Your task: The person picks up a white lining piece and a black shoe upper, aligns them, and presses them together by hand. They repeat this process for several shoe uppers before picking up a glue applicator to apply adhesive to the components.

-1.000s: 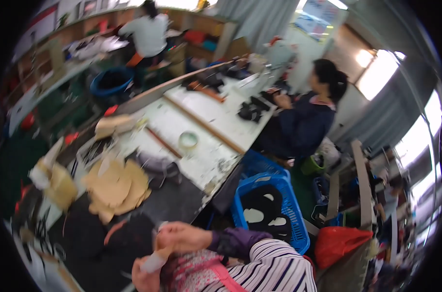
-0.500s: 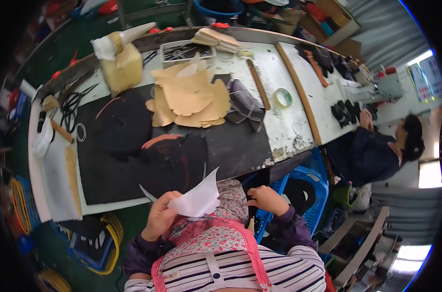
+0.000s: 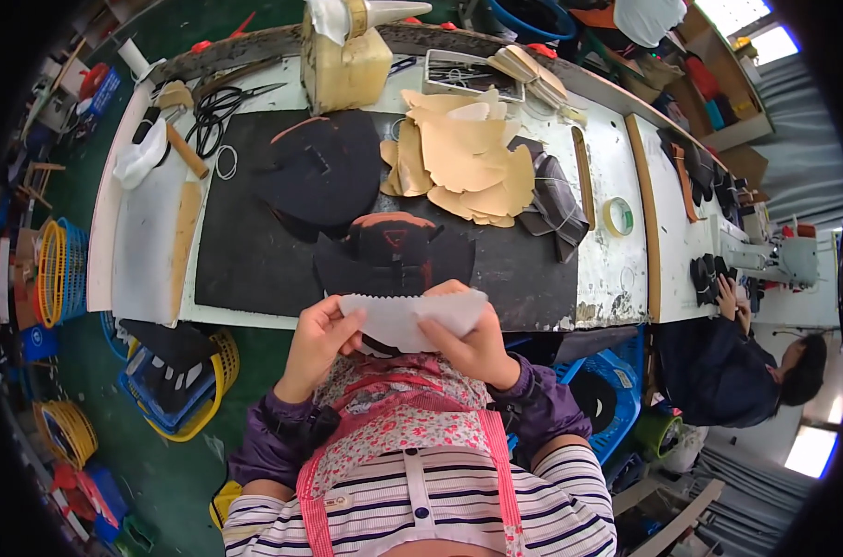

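Both hands hold one thin white piece with a pinked edge (image 3: 412,316) just off the near edge of the workbench (image 3: 616,269), close to the person's chest. The left hand (image 3: 317,342) pinches its left end between thumb and fingers; the right hand (image 3: 473,345) is closed over its right end, fingers curled across the top edge.

Just beyond the piece, on the black mat (image 3: 245,251), lies a stack of black cut parts (image 3: 391,251) (the top one shows an orange-red rim). Farther off sits a heap of tan cut pieces (image 3: 463,162), with a roll of tape (image 3: 617,215) to the right and scissors (image 3: 219,104) at the far left. A yellowish container (image 3: 344,65) stands at the far edge. At the right, another person in dark clothes (image 3: 728,367) sits near a sewing machine (image 3: 774,260).
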### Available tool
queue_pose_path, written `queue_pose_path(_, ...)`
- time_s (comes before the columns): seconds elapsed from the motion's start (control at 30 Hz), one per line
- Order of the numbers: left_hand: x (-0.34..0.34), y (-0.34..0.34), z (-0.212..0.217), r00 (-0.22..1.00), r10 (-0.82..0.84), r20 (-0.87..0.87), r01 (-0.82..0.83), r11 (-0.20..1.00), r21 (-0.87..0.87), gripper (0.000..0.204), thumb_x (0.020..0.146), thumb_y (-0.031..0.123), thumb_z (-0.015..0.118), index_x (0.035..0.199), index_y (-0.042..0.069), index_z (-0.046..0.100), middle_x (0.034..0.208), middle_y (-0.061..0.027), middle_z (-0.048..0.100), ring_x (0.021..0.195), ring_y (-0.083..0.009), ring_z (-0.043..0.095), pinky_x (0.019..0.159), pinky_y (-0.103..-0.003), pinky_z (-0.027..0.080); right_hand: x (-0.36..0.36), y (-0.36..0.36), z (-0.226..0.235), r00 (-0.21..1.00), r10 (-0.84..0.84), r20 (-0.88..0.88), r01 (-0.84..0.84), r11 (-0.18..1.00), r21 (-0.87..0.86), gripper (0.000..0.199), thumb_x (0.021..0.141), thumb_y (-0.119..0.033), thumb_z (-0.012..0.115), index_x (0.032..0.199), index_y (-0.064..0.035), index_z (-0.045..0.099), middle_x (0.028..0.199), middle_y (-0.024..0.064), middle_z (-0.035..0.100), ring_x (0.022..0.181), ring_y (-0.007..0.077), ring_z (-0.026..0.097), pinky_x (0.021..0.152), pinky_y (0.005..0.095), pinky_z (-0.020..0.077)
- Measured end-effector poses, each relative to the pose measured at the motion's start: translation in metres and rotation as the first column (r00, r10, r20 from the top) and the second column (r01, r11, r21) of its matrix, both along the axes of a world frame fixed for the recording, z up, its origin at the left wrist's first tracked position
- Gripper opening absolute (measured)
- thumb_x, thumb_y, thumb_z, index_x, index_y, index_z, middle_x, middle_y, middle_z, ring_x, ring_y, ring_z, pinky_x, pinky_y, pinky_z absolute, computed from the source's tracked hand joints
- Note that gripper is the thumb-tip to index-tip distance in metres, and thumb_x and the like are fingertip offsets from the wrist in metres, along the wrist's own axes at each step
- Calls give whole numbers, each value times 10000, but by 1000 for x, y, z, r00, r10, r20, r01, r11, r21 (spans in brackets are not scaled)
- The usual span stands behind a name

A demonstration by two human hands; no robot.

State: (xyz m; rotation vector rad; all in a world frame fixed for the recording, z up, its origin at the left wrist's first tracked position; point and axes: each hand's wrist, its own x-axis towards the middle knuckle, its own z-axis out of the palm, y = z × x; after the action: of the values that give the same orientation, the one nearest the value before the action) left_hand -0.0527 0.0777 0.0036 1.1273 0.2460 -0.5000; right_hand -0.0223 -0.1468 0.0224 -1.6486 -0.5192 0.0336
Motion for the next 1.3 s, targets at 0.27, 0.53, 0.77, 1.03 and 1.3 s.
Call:
queue_pose_path(0.27, -14, -4, -26, 923, 60, 380, -276, 791, 546, 171, 799, 83, 712, 739, -12, 583, 626, 19, 535, 531, -18, 447, 479, -184, 357, 2, -7, -14, 998, 17, -57, -38, 926, -377, 160, 754, -74, 715, 882, -2, 650, 887, 115, 602, 733, 217, 615, 604, 302, 491)
queue_pose_path(0.53, -15, -7, -24, 903, 24, 430, -318, 710, 628, 204, 769, 87, 730, 700, -21, 570, 585, -11, 497, 486, -48, 432, 457, -211, 348, -3, 0, -22, 962, 1, 273, 143, 850, -507, 210, 727, -135, 742, 811, 6, 611, 815, 123, 559, 691, 288, 577, 596, 341, 485)
queue_pose_path(0.77, -11, -4, -5, 862, -340, 377, -374, 77, 924, 278, 712, 215, 767, 806, 30, 583, 737, -71, 540, 648, -208, 548, 549, -309, 436, -1, -16, -16, 951, -64, 304, 284, 573, -769, 268, 729, -190, 753, 771, -15, 554, 745, 100, 531, 640, 273, 543, 538, 343, 451)
queue_pose_path(1.03, -18, -21, -11, 338, -719, 608, -454, 442, 774, 242, 717, 177, 718, 910, 61, 630, 887, -42, 599, 839, -252, 564, 718, -372, 439, -12, -90, 28, 883, -164, -440, -51, 898, -437, 215, 813, -142, 688, 775, -7, 526, 706, 18, 547, 592, 128, 500, 536, 249, 401)
queue_pose_path(1.3, -18, -12, -21, 216, -752, 622, -435, 496, 751, 218, 706, 145, 707, 902, 74, 645, 960, -36, 614, 919, -232, 563, 758, -380, 434, 13, -127, 33, 802, -467, -373, 401, 883, -242, 122, 861, -49, 620, 784, -19, 531, 657, -10, 514, 581, 42, 437, 546, 183, 361)
